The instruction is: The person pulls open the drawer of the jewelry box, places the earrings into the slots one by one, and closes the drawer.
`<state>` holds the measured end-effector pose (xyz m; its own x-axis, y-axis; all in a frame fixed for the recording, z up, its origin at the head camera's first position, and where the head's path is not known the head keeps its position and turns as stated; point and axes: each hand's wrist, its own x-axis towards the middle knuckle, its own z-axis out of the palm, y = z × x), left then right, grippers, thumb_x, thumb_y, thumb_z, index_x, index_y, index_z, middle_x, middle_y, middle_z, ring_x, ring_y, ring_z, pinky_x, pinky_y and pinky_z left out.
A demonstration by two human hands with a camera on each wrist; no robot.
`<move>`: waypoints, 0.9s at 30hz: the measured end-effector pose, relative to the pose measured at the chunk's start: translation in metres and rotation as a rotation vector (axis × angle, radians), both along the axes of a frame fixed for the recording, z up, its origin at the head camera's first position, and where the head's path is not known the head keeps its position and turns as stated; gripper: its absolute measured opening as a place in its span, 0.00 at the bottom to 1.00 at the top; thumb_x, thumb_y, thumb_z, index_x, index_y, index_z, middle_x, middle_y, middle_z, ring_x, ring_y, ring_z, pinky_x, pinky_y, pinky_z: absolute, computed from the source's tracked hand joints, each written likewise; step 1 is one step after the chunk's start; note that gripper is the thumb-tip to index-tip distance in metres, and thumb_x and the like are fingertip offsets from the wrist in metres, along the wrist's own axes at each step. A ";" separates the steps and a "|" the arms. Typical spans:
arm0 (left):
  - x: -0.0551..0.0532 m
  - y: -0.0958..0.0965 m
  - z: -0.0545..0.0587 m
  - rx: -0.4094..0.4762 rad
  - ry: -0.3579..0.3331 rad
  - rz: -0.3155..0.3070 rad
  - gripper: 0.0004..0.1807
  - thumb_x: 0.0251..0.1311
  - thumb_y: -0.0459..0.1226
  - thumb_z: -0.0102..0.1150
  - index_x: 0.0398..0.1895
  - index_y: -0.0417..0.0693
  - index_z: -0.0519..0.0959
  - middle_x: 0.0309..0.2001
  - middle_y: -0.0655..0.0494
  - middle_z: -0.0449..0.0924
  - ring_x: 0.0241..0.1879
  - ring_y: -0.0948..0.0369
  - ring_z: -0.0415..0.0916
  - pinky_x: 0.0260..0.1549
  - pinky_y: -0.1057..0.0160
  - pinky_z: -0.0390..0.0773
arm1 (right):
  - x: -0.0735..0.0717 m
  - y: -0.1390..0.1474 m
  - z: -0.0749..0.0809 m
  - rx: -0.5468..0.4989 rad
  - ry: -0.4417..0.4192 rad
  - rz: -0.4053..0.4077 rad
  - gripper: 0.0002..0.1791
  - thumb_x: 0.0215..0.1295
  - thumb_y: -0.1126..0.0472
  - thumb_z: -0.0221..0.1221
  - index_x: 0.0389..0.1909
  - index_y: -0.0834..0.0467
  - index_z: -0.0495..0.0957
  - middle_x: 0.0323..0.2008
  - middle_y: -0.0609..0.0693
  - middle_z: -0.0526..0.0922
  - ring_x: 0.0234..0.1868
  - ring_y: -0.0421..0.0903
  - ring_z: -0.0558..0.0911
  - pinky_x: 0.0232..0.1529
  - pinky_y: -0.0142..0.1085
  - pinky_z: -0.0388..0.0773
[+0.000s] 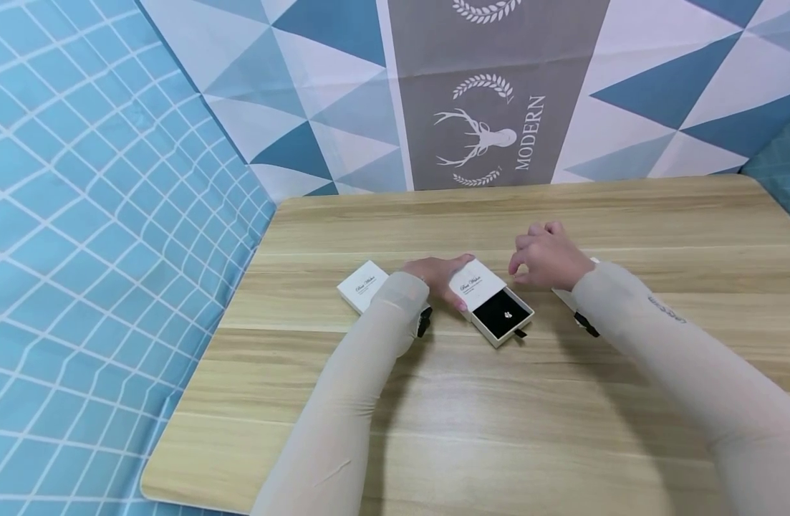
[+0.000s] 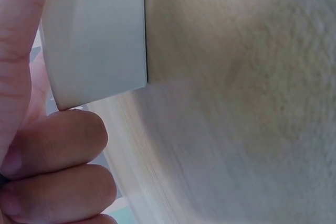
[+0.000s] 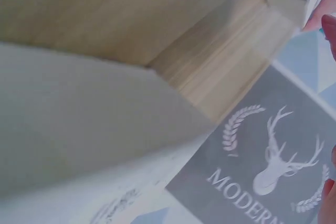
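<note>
In the head view my left hand [image 1: 436, 278] grips the printed sleeve of a white drawer-style jewelry box [image 1: 477, 281], thumb and fingers at its sides. The box's inner tray [image 1: 498, 340] is pulled partly out toward the lower right, showing a black lining. On that lining lies a small shiny piece of jewelry [image 1: 508, 314], too small to identify. Up close, the left wrist view shows the box's side [image 2: 94, 35] beside my fingers [image 2: 63, 140]. My right hand [image 1: 546, 258] is raised to the right of the box, fingers loosely bent, with nothing visible in its grasp.
A second white box [image 1: 362, 284] with similar lettering lies left of my left hand. Another white box [image 1: 565, 297] sits partly hidden under my right wrist; its side [image 3: 79, 119] fills much of the right wrist view. A patterned cloth [image 1: 330, 93] hangs behind the wooden table [image 1: 240, 401].
</note>
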<state>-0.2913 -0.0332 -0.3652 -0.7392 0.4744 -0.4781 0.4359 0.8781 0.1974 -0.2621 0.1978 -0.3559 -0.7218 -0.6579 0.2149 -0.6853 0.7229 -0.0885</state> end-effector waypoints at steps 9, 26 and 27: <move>0.000 0.000 0.002 0.024 -0.012 -0.007 0.60 0.46 0.57 0.70 0.77 0.66 0.41 0.64 0.49 0.70 0.52 0.56 0.72 0.49 0.60 0.71 | 0.014 -0.004 -0.009 -0.014 0.197 0.139 0.09 0.37 0.62 0.76 0.22 0.51 0.85 0.21 0.42 0.70 0.28 0.46 0.63 0.36 0.47 0.59; -0.002 0.000 0.000 0.024 -0.007 -0.027 0.60 0.46 0.57 0.70 0.77 0.65 0.41 0.54 0.51 0.76 0.42 0.57 0.73 0.42 0.63 0.72 | 0.015 -0.019 -0.015 0.083 0.333 0.293 0.09 0.36 0.62 0.72 0.15 0.52 0.79 0.20 0.45 0.69 0.28 0.48 0.67 0.35 0.44 0.64; -0.003 0.000 -0.001 0.027 -0.007 -0.030 0.60 0.46 0.57 0.70 0.77 0.64 0.41 0.53 0.51 0.76 0.41 0.57 0.73 0.42 0.63 0.72 | 0.015 -0.020 -0.015 0.092 0.337 0.299 0.10 0.36 0.62 0.72 0.15 0.51 0.79 0.20 0.45 0.69 0.28 0.48 0.67 0.35 0.44 0.64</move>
<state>-0.2939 -0.0330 -0.3661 -0.7213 0.5088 -0.4699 0.4604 0.8591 0.2236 -0.2473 0.1780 -0.3714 -0.3968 -0.8542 0.3361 -0.8446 0.4831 0.2308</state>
